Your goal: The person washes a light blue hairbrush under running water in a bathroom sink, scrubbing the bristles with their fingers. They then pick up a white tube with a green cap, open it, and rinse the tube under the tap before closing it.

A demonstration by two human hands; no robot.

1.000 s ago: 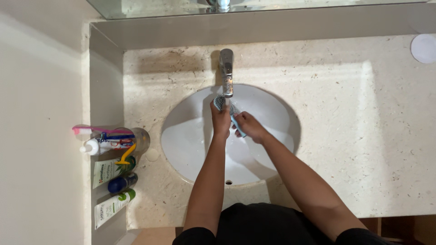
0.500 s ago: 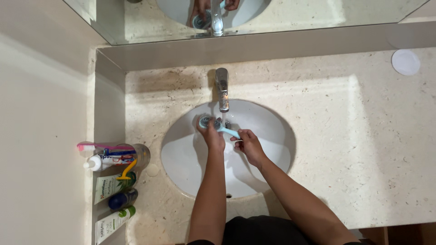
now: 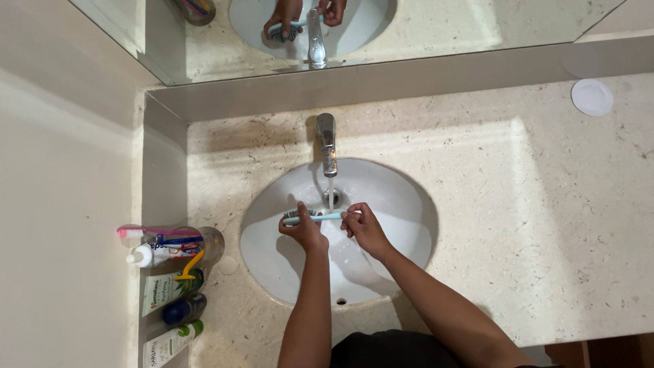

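A light blue toothbrush (image 3: 315, 217) lies level over the white oval sink (image 3: 402, 204), just below the running chrome tap (image 3: 327, 143). My right hand (image 3: 364, 228) grips the handle end. My left hand (image 3: 304, 230) is at the bristle end, fingers against the dark bristles. A thin stream of water falls just right of the brush head. Both forearms reach up from the bottom edge of the view.
A clear cup of toothbrushes (image 3: 178, 242) and several tubes and bottles (image 3: 170, 307) stand along the left edge of the beige stone counter (image 3: 531, 225). A round white disc (image 3: 591, 97) lies at the back right. A mirror (image 3: 354, 27) runs behind the tap.
The view has tilted up, showing more mirror. My hands have drawn back from right under the spout toward the sink's middle, and the toothbrush now lies level between them.
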